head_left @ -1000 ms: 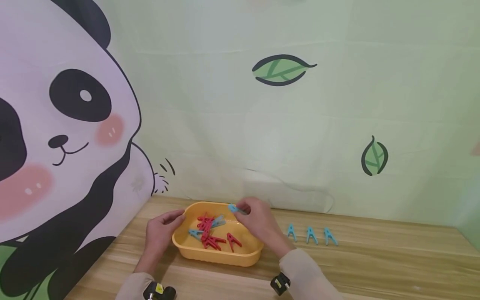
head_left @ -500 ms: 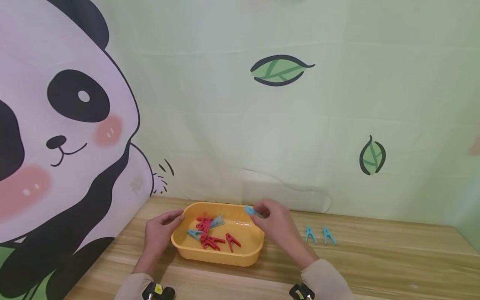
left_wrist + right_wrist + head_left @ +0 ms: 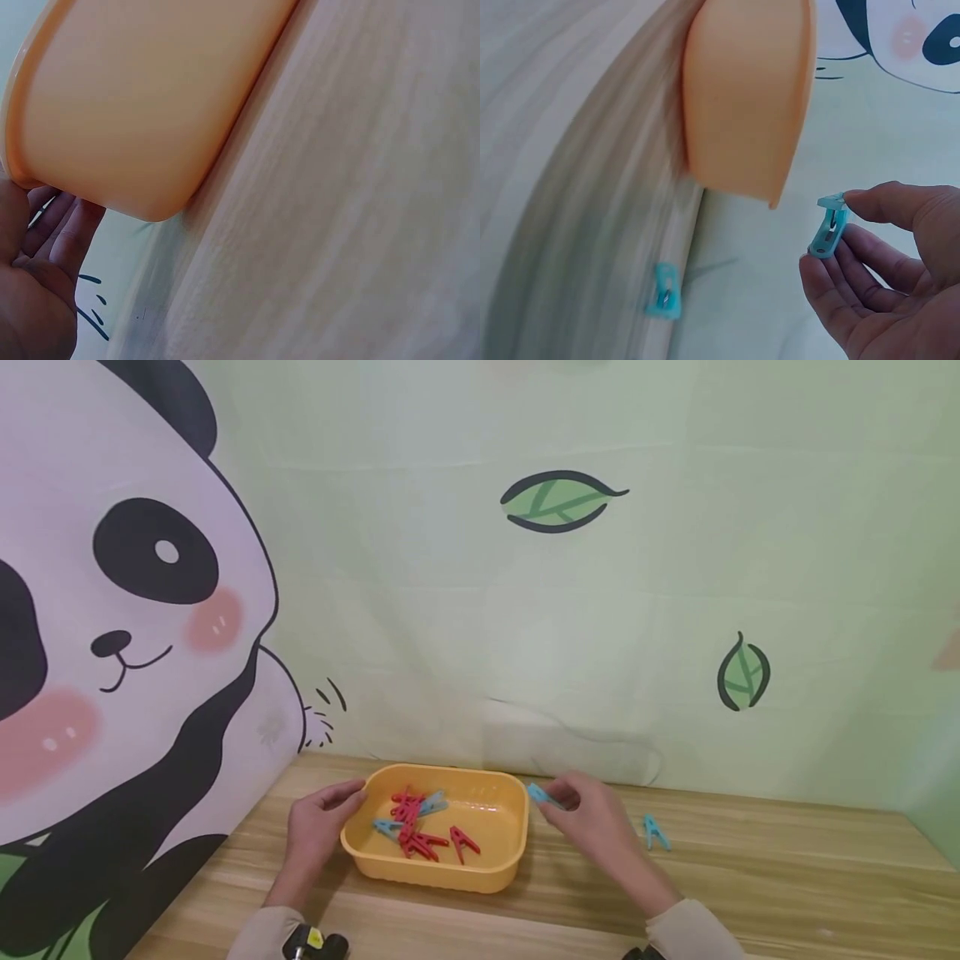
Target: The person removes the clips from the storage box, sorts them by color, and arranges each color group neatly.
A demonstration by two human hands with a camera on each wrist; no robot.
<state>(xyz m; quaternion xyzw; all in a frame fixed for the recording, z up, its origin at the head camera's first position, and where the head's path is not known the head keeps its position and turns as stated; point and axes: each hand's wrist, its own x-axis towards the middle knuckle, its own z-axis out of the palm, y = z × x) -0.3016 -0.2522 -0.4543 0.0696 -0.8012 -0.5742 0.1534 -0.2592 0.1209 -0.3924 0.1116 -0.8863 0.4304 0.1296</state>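
One blue clothespin (image 3: pixel 656 832) lies near the worktop's (image 3: pixel 772 885) back edge, right hand (image 3: pixel 592 822) pinches a second clothespin (image 3: pixel 537 792), straight-fingered left hand (image 3: pixel 321 818) touches the tub (image 3: pixel 438 877) of remaining clothespins (image 3: pixel 409 828).

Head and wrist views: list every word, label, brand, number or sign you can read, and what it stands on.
No readable text in any view.
Yellow label on the black device at the left sleeve: any marking is too small to read.
Yellow basin and held blue peg: no lettering visible.
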